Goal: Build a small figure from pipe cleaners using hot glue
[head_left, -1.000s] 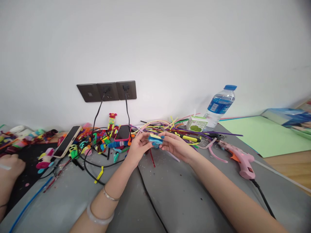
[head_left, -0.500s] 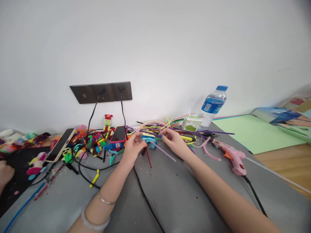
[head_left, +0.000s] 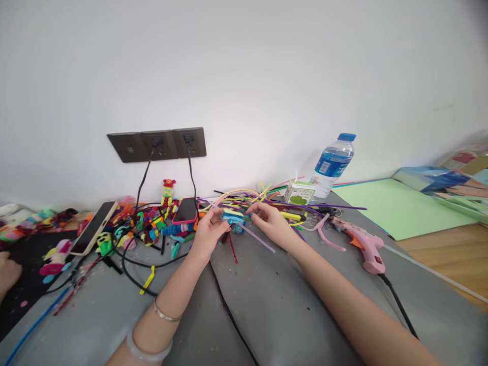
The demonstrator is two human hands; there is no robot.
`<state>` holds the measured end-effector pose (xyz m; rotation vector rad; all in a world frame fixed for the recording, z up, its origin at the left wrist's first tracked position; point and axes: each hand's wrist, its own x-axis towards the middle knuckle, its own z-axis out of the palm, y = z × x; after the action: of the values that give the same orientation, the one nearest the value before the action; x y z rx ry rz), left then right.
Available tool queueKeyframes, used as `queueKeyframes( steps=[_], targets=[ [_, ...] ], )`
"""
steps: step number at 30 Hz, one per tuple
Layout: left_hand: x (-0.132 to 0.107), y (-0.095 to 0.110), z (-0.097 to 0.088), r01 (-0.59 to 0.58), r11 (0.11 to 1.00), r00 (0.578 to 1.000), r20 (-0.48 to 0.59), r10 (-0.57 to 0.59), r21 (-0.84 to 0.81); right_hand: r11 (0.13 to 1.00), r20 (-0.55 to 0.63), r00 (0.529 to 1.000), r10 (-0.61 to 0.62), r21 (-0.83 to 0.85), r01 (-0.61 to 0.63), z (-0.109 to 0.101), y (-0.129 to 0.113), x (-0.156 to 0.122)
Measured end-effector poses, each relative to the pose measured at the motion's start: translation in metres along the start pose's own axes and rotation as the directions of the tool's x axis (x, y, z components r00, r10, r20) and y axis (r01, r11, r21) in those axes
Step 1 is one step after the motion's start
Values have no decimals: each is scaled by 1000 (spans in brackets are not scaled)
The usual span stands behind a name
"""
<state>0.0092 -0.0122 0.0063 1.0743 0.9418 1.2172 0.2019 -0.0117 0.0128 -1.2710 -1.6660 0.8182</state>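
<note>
Between the thumb and fingers of my left hand (head_left: pixel 209 230) is a small fuzzy pipe-cleaner piece (head_left: pixel 233 216), striped in yellow, white, dark blue and light blue. My right hand (head_left: pixel 267 220) hovers just right of it, thumb and fingertips drawn together; whatever may be between them is too small to make out. A pale purple pipe cleaner (head_left: pixel 259 239) slants out below the striped piece toward the lower right. Under it lies a dark red pipe cleaner (head_left: pixel 233 249) on the grey table (head_left: pixel 259 305). A light-blue fuzzy part (head_left: pixel 239 229) shows just beneath the striped piece.
Loose pipe cleaners (head_left: pixel 244 194) lie along the wall beside a juice box (head_left: pixel 299 193) and a water bottle (head_left: pixel 331 165). A pink glue gun (head_left: pixel 368 249) rests at right. Phones (head_left: pixel 94 227), small fuzzy figures (head_left: pixel 57 260) and black cables (head_left: pixel 231 310) occupy the left. Another person's hand (head_left: pixel 8 272) shows at far left.
My right hand has shifted slightly left, nearer the striped piece. My left hand keeps its hold, and the whole view has moved a little.
</note>
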Motion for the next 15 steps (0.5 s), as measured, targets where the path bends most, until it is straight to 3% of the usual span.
queueKeyframes(
  steps=[10, 15],
  targets=[
    [2, -4, -1, 3, 1000, 1000, -9, -3, 5, 999, -4, 1000, -20, 27, 20, 1, 4, 0],
    [4, -6, -5, -20, 999, 999, -30, 21, 46, 972, -94, 994, -63, -233, 40, -18, 1, 3]
  ],
)
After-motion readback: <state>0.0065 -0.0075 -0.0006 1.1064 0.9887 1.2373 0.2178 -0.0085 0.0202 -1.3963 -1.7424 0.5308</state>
